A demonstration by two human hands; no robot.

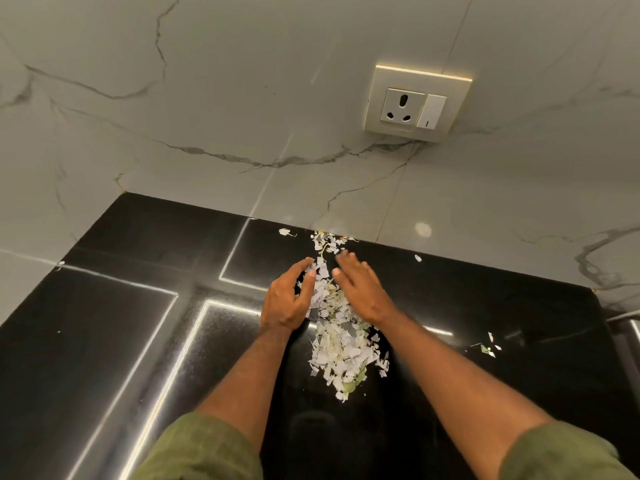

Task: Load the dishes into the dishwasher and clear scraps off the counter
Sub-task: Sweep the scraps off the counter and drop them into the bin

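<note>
**Both hands flank the scrap pile on the black table**

We see a glossy black table (104,341) that meets a grey marble-veined wall (207,98). A long heap of scraps (341,348), mostly torn white paper with a few pale green bits, runs from the wall edge toward us across the middle of the table.

Our left hand (287,299) lies at the left side of the heap, near its far half. Its grip is spread and only loosely curved, with the thumb and forefinger touching the paper and pinching nothing that we can make out. Our right hand (360,289) lies at the right side of the heap, palm down, with the fingers straight and close together against the scraps. The two hands face each other with the heap between them.

A few stray scraps (488,346) lie well apart on the right part of the table, one small piece (418,258) sits near the wall, and another (284,232) lies just left of the heap's far end.

A cream socket plate (417,103) with a switch is on the wall above. Olive green sleeves (204,448) cover our upper arms.
</note>
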